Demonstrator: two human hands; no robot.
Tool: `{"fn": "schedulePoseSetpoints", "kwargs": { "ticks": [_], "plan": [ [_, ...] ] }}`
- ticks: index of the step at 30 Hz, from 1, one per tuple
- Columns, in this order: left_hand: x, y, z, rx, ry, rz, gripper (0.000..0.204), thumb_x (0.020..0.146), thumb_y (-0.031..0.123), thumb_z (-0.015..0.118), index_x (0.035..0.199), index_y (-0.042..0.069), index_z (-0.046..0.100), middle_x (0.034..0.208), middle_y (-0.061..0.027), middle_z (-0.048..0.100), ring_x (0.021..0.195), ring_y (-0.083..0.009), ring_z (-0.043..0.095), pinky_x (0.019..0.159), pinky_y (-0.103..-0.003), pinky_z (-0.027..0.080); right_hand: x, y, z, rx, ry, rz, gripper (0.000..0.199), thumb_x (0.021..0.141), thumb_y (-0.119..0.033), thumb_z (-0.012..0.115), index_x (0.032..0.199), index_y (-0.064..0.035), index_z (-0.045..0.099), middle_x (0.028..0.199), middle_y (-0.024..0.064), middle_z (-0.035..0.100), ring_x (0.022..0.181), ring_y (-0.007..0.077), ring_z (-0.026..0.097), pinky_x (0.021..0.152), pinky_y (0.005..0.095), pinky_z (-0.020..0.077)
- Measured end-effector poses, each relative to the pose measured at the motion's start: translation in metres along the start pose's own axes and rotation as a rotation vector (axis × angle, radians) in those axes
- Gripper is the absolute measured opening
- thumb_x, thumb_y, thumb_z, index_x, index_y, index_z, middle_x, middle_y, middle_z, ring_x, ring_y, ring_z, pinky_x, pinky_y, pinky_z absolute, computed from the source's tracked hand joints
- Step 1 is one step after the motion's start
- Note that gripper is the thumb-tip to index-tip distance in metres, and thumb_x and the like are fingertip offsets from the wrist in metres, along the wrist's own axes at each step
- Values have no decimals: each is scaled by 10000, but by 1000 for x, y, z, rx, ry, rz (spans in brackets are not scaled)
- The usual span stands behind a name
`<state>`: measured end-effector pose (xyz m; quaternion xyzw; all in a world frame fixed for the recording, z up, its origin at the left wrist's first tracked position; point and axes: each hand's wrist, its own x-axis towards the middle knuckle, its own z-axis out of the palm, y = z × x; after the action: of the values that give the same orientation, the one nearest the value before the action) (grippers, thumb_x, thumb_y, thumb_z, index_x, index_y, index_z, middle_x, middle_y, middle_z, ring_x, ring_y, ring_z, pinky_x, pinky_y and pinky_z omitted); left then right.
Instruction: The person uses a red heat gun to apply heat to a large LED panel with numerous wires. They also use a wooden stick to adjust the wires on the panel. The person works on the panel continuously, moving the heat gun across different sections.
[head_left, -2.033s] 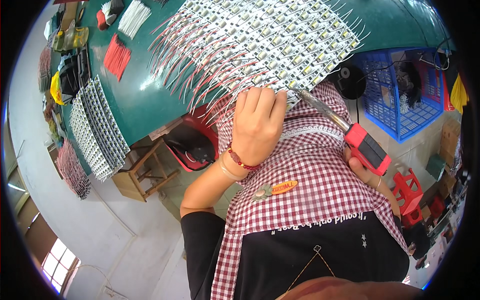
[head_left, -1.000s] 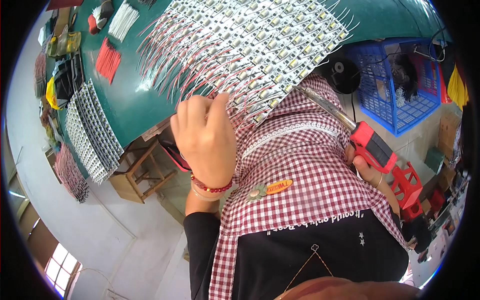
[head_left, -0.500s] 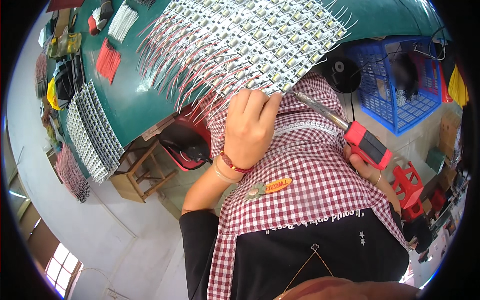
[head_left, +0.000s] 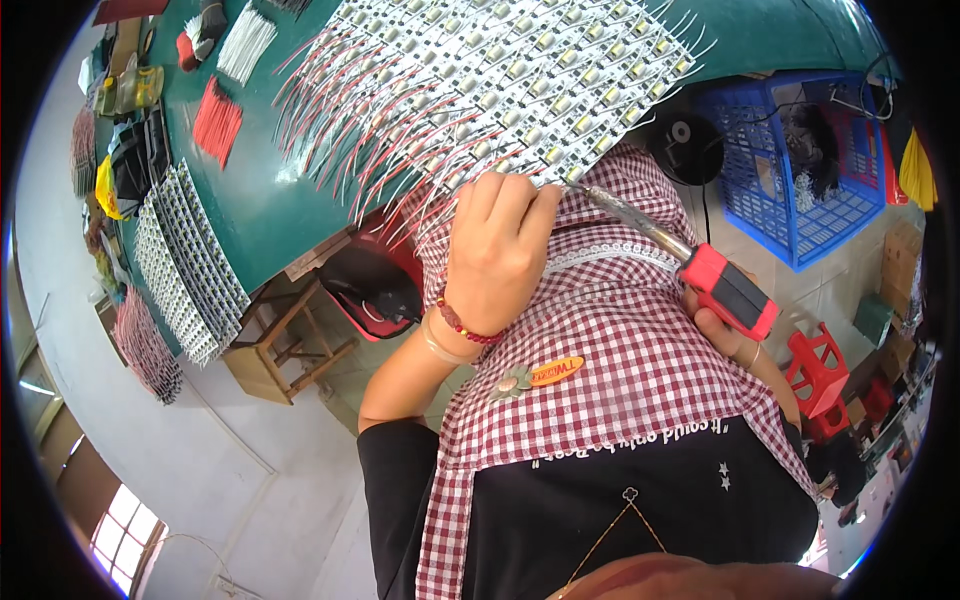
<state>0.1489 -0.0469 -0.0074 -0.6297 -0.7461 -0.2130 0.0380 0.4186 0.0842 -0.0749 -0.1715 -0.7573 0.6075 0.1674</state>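
Note:
A wide panel of white circuit boards point(head_left: 520, 85) lies at the table's near edge. Rows of small components cover it, and red and white wires point(head_left: 345, 150) stick out along its left side. My left hand point(head_left: 500, 235) is closed at the panel's near edge, fingertips turned down; what they pinch is hidden. My right hand point(head_left: 712, 322) is wrapped round the red and black handle of a soldering iron point(head_left: 730, 290). The iron's metal tip points left and meets the panel's near corner, just right of my left fingers.
On the green table point(head_left: 260, 225) lie bundles of red wires point(head_left: 217, 122) and white wires point(head_left: 246, 45). More board strips point(head_left: 190, 265) are stacked at the left edge. A blue plastic crate point(head_left: 790, 190) and a red stool point(head_left: 818, 380) stand on the right; a wooden stool point(head_left: 285, 350) is below the table.
The soldering iron and my right hand have shifted slightly left, its tip edging further onto the panel's corner. My left hand has risen a little; the panel stays put.

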Motion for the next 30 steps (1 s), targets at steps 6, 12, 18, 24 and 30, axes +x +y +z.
{"fn": "schedulePoseSetpoints", "kwargs": {
  "ticks": [6, 12, 18, 24, 30],
  "plan": [
    [0, -4, -2, 15, -15, 3, 307, 644, -69, 655, 934, 27, 677, 782, -56, 505, 738, -225, 508, 669, -345, 430, 9, 0, 6, 7, 34, -47, 200, 748, -261, 667, 711, -79, 592, 660, 47, 591, 559, 250, 552, 512, 357, 407],
    [0, -6, -1, 33, -22, 15, 296, 640, -65, 654, 920, 26, 680, 773, -54, 508, 736, -225, 512, 670, -344, 433, 10, 1, 8, -65, 42, -114, 217, 769, -271, 659, 700, -81, 580, 644, 47, 579, 551, 244, 545, 510, 347, 407],
    [-1, -10, -2, 37, -24, 23, 277, 646, -60, 648, 909, 23, 681, 774, -54, 519, 738, -227, 518, 667, -345, 439, 9, 0, 9, 46, 19, -15, 234, 779, -276, 662, 689, -82, 567, 635, 43, 568, 534, 242, 535, 495, 341, 400],
    [0, -10, -1, 36, -20, 39, 257, 661, -51, 641, 906, 16, 678, 773, -59, 518, 743, -228, 519, 663, -342, 439, 9, 6, 11, -23, 25, -58, 223, 778, -266, 662, 690, -83, 569, 635, 43, 568, 549, 241, 543, 512, 341, 408],
    [1, -10, 0, 58, -29, 65, 237, 683, -29, 635, 912, 14, 678, 773, -57, 512, 744, -223, 516, 664, -340, 433, 2, 7, 12, 60, 30, 14, 238, 774, -282, 659, 686, -79, 571, 634, 42, 567, 558, 243, 545, 526, 340, 412]
  ]
}}
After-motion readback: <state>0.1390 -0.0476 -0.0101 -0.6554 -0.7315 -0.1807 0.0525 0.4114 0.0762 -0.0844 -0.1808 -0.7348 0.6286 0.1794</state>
